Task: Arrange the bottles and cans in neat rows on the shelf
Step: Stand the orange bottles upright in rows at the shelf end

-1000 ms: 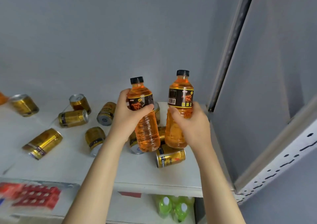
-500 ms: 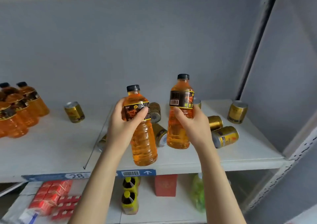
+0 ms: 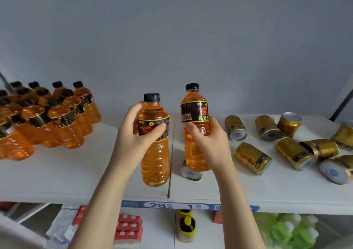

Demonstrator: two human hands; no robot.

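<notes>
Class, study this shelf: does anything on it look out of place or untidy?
Yes. The gold cans on the right of the shelf mostly lie on their sides, scattered at odd angles, and one can lies behind the held bottles. The orange bottles on the left stand upright, grouped.

A plain grey-blue back wall [image 3: 172, 38] rises behind the white shelf [image 3: 66, 172], evenly lit and without hard shadows. A thin seam [image 3: 171, 153] runs front to back across the shelf, and a blue label strip [image 3: 172, 205] on its front edge reads 28 and 1. At far right a dark upright post [image 3: 342, 103] leans into view.
</notes>
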